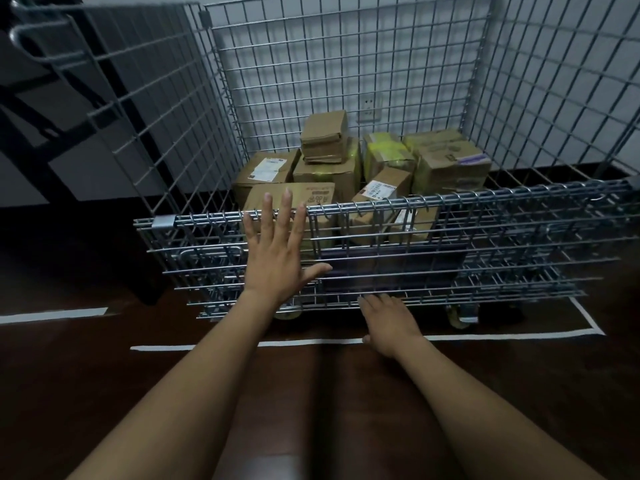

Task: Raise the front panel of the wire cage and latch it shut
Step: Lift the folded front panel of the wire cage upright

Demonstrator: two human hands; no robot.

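Front panel (450,244) of the wire cage (346,64) folded down, hanging from the hinge bar at about half of the cage height, so upper half of the front open. Nothing raised yet, nothing latched; by judgement, task only at its beginning. Left hand (277,251) spread wide and flat, palm against the hanging panel, fingertips over the hinge bar, thumb out to the side; holding nothing. Right hand (388,323) lower, at the bottom edge of the panel, fingers reaching to the lowest wire; impossible to tell whether already hooked around it or only touching. Left to do, as it seems: take the bottom edge, swing the panel up to close the open upper half, then fasten it to the side walls. Latches not clearly seen, only a small metal sleeve (162,221) on the left end of the bar.

Inside the cage, several cardboard boxes (329,161) with labels, piled toward the back. Cage on casters (460,318), standing on a dark brown floor (104,393) inside a rectangle of white tape (485,337). Behind, a white wall with a power socket (369,107) seen through the mesh. At the left, a dark frame (52,133), not clear what. Light dim.
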